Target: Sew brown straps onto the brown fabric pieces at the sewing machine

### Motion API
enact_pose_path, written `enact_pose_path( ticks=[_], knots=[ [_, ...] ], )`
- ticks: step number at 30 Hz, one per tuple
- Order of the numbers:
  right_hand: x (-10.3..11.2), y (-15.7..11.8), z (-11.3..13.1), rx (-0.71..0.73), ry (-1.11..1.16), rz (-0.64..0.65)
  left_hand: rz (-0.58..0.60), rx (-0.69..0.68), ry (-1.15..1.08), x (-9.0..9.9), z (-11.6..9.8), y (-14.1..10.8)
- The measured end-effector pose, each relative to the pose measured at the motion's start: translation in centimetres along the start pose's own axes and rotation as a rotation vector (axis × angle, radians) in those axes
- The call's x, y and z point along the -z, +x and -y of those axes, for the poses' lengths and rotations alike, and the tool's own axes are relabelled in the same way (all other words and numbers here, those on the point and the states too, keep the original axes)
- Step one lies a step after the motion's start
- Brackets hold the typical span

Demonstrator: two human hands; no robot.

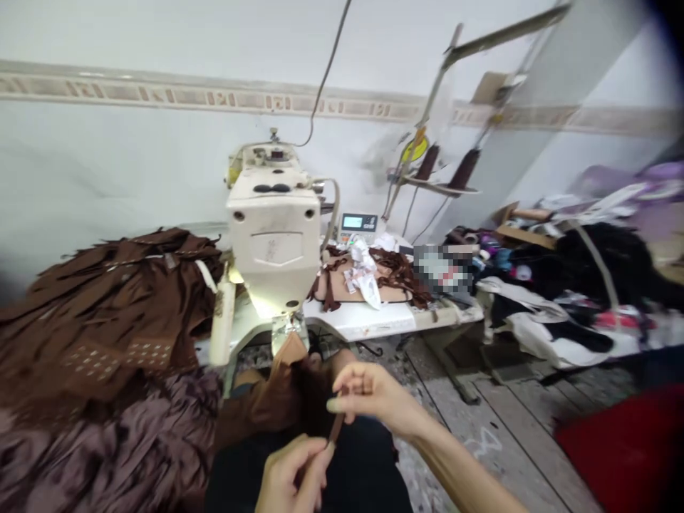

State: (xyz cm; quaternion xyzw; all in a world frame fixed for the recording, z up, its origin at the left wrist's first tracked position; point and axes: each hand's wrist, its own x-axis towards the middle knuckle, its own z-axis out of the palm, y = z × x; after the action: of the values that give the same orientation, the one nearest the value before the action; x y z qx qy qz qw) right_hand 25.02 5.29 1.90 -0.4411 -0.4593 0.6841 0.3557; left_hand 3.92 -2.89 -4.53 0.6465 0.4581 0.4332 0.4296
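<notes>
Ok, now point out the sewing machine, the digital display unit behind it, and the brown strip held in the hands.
Sewing machine [272, 235]: head view, on the cream front cover of the machine head.
Digital display unit [357, 226]: head view, on its front panel.
Brown strip [335, 429]: head view, on its narrow visible length.

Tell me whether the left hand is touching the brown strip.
Touching. The head view shows the fingertips of the left hand pressed against the lower end of the brown strip.
</notes>
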Motion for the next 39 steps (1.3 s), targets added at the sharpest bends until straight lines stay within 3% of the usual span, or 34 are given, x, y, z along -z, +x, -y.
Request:
enact_pose_path(
  ticks=[5, 8, 10, 14, 17, 19, 24, 29, 34, 39],
  knots=[
    [-0.8, 1.0, -0.1, 0.038, 0.009, -0.05, -0.049, -0.347, 0.299, 2.9, -3.8, 2.0],
    [-1.1, 0.9, -0.2, 0.11, -0.153, -0.04, -0.199, -0.61, 0.634, 4.2, -5.4, 3.3],
    [-1.5, 0.9, -0.8, 0.141, -0.26, -0.015, -0.31, -0.693, 0.854, 4.7, -6.0, 4.4],
    [-3.2, 0.7, -2.9, 0.05, -0.335, 0.111, -0.408, -0.622, 1.107, 4.4, -6.2, 7.3],
    [-4.6, 0.2, -3.6, -0.023, -0.365, 0.168, -0.458, -0.62, 1.137, 4.1, -5.6, 8.8],
    [-5.2, -0.4, -2.9, -0.009, -0.369, 0.157, -0.466, -0.631, 1.094, 4.2, -5.1, 9.2],
    [-5.7, -0.6, 1.9, 0.249, -0.397, -0.003, -0.416, -0.72, 0.981, 5.6, -4.3, 9.2],
    [-5.2, 2.9, 5.1, 0.5, -0.384, -0.23, -0.405, -0.803, 0.922, 6.4, -3.6, 9.5],
    [-5.0, 6.9, 5.4, 0.631, -0.446, -0.324, -0.374, -0.838, 0.901, 6.6, -3.9, 9.6],
    [-5.3, 7.7, 3.8, 0.521, -0.295, -0.437, -0.384, -0.831, 0.944, 7.0, -4.2, 9.4]
  ],
)
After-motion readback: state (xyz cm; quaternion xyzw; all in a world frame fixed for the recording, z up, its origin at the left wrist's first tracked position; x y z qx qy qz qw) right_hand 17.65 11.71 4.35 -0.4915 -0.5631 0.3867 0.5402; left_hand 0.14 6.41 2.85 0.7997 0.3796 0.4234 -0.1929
